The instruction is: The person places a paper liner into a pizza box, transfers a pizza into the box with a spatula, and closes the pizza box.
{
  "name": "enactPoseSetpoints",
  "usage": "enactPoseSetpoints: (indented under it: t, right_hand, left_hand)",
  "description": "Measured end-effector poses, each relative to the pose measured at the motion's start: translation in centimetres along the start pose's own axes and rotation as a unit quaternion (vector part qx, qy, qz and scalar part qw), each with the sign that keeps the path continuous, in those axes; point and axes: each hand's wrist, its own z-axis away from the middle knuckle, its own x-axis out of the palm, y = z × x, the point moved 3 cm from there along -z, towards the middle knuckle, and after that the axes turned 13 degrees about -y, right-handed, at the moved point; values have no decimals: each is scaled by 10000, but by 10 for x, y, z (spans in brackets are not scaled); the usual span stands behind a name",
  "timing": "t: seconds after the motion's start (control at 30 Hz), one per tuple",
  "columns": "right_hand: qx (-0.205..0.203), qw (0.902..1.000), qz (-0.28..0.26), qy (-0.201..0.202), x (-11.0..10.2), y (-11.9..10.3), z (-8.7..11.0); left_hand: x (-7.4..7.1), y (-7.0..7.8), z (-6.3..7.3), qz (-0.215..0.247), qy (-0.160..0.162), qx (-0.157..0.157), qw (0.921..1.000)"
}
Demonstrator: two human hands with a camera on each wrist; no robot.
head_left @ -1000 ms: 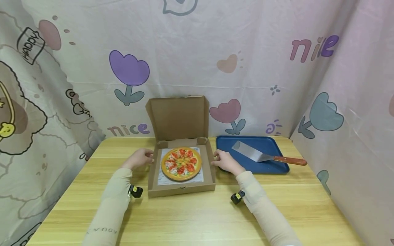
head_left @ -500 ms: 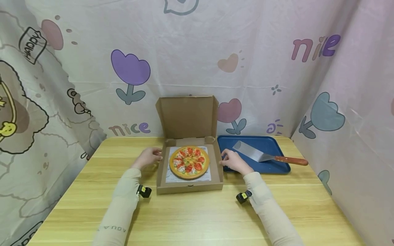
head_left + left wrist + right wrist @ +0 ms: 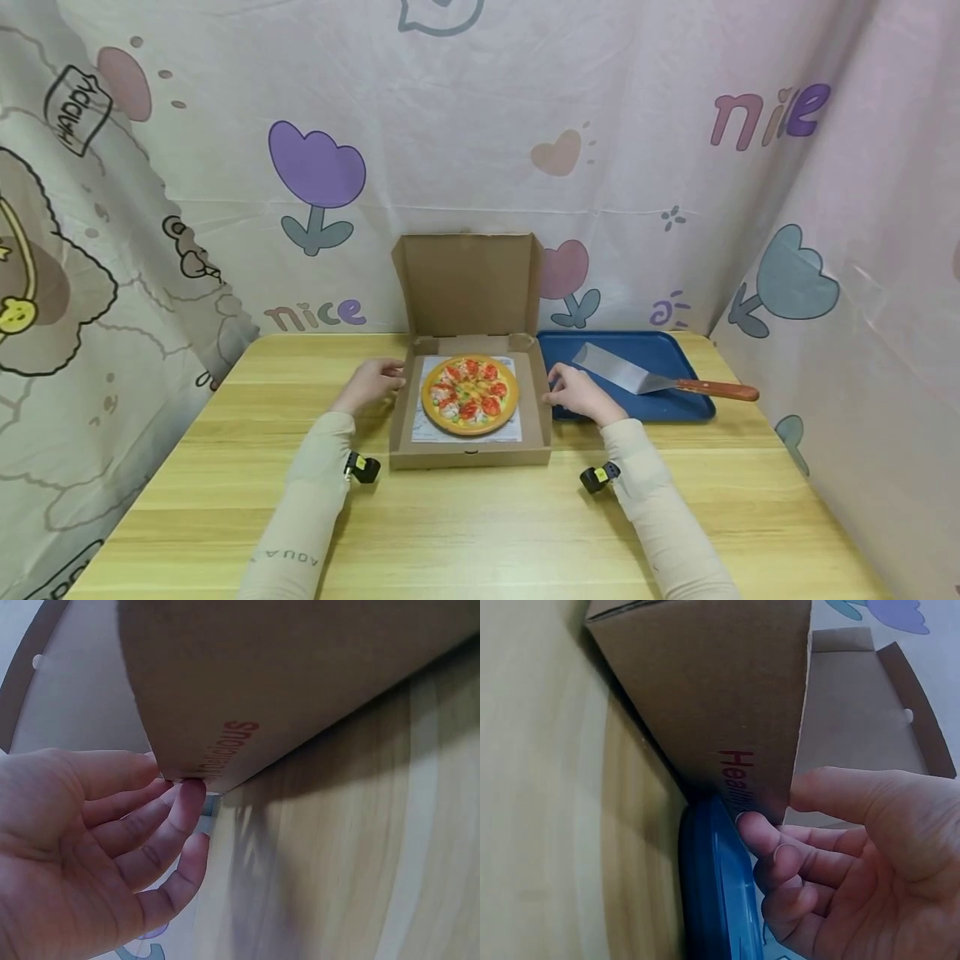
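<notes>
On the far half of the table (image 3: pixel 480 533), pizza box (image 3: pixel 470 460): in the head view it stands left of the blue tray (image 3: pixel 671 354), its lid (image 3: pixel 472 283) raised at the far edge; I judge that a jerk could swing that lid down towards me.

Pizza (image 3: pixel 470 396): inside the box, on a printed paper sheet (image 3: pixel 424 431), clear of the sides; it looks loose, so raising one side ahead of the other could make it slide.

My two hands: well apart, my left hand (image 3: pixel 370 385) at the box's left side, my right hand (image 3: pixel 585 393) at its right; an uneven pull would probably twist the box.

Spatula (image 3: pixel 633 377): lies across the tray, blade left, handle (image 3: pixel 717 389) past the right rim; a bump to the tray could shift it.

Left wall (image 3: pixel 300 675): in the left wrist view my thumb and a fingertip pinch its upper edge near red lettering (image 3: pixel 232 746); so small a hold might slip or crease the cardboard.

Right wall (image 3: pixel 705 690): in the right wrist view my thumb and forefinger pinch it; the tray sits right by its foot, whether touching I cannot tell; pushing rightward could shove the tray or nip my other fingers, curled above it.
</notes>
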Motion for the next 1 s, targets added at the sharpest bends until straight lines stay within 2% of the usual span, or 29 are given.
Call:
enactPoseSetpoints:
  t: [0.27,0.43,0.73,1.0]
  right_hand:
    - [343,9993,-129,4,-5,9,1]
    - [363,9993,-88,-12,-9,11,6]
    - [431,9989,-182,-49,-15,16,10]
    - [299,9995,75,-35,-20,18,8]
  left_hand:
    - [8,3,-7,66,42,-9,10000]
    - [12,8,-8,117,37,30,9999]
    - [19,13,-11,625,-25,-102,9980]
    - [19,8,-8,620,71,23,9981]
